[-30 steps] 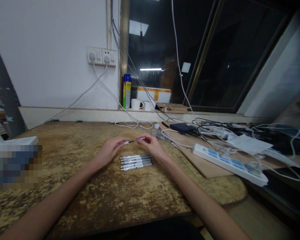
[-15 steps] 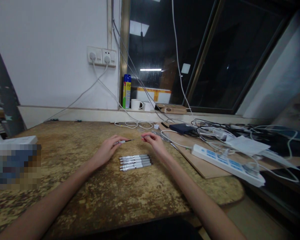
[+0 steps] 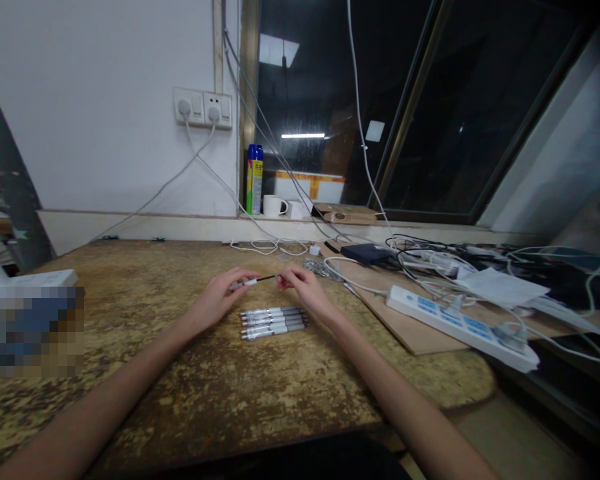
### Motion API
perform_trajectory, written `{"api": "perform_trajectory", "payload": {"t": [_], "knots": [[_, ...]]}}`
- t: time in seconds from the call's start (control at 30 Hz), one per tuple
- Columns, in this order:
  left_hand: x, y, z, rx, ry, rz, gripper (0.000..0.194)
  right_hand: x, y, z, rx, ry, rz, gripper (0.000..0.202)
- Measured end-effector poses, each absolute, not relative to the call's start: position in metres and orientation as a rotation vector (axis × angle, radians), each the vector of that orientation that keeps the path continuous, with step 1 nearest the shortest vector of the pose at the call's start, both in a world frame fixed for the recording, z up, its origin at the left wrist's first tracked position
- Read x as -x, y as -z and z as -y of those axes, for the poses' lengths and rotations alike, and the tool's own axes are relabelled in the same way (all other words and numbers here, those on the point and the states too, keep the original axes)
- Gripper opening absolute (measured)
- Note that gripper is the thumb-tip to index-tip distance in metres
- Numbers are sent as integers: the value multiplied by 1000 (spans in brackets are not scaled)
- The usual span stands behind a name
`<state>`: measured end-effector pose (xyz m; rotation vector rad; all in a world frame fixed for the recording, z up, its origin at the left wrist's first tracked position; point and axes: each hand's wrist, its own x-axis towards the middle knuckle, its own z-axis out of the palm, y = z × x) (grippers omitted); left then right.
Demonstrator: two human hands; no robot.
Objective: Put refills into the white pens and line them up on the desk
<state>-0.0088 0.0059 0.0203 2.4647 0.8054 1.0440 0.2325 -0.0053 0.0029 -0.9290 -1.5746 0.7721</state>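
A pale wall (image 3: 105,87) fills the upper left of the frame and a dark window (image 3: 325,87) the upper right; below spreads a worn, blotchy table (image 3: 190,400). At the frame's centre, the left hand (image 3: 217,298) pinches a white pen (image 3: 250,282), its dark refill (image 3: 267,277) sticking out toward the right. The right hand (image 3: 304,288) has its fingertips bunched at the refill's far end; whether they grip it, I cannot tell. Just below the hands, several white-and-grey pens (image 3: 273,329) lie side by side in a row. A power strip (image 3: 433,311) slants across a brown board (image 3: 415,337) at right. Above centre, a spray can (image 3: 255,183) and a mug (image 3: 273,205) stand on the windowsill.
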Motion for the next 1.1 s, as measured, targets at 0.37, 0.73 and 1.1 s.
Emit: {"api": "perform_trajectory", "payload": {"t": [0.37,0.73,1.1], "knots": [[19,-15,-16,-2338,-1107,-956,29,-254,7,-10,995,-660,1441,38],[19,-9,-18,-2370,-1065,-966,31,-253,10,-12,994,-618,1455,32],[19,-8,-19,-2410,-1059,-985,33,-258,17,-20,1032,-573,1458,28]]}}
